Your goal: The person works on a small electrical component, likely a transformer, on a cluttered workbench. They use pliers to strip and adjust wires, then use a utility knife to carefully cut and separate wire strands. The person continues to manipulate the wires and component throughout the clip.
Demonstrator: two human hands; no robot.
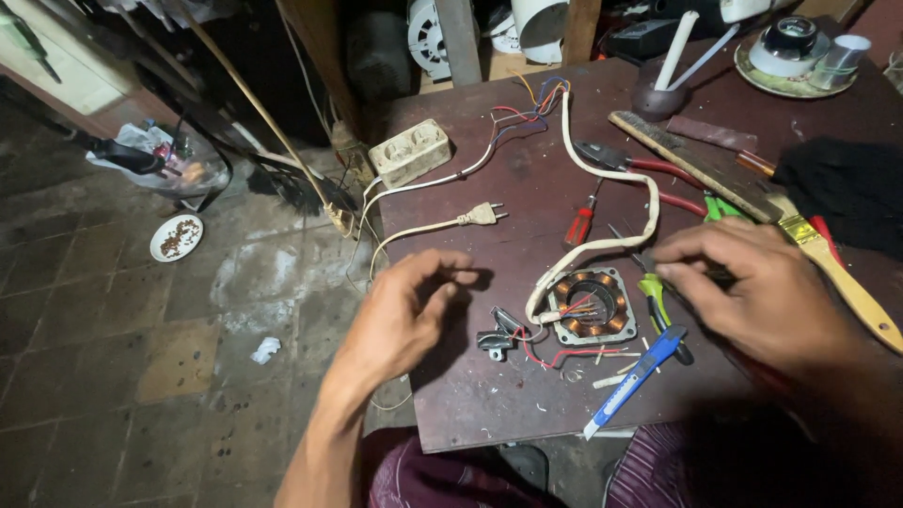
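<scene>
My left hand [400,315] hovers over the left part of the dark brown table [470,395], fingers loosely curled and apart, holding nothing. Nearest to it lies a small black metal part [496,336]. Right of that sits a square motor stator with copper windings [591,306], with red wires and a thick white cable [616,183] leading from it. My right hand [757,292] rests at the right, its fingertips drawn together at a green-handled tool [653,293] beside the stator. Whether the fingers grip it is unclear.
A blue utility knife [636,376] lies near the table's front edge. A red screwdriver [580,224], red-handled pliers [621,160], a paintbrush [851,282], a black cloth [842,188], a plug [482,214] and a cream socket box [410,150] lie further back. A plate [176,237] stands on the floor.
</scene>
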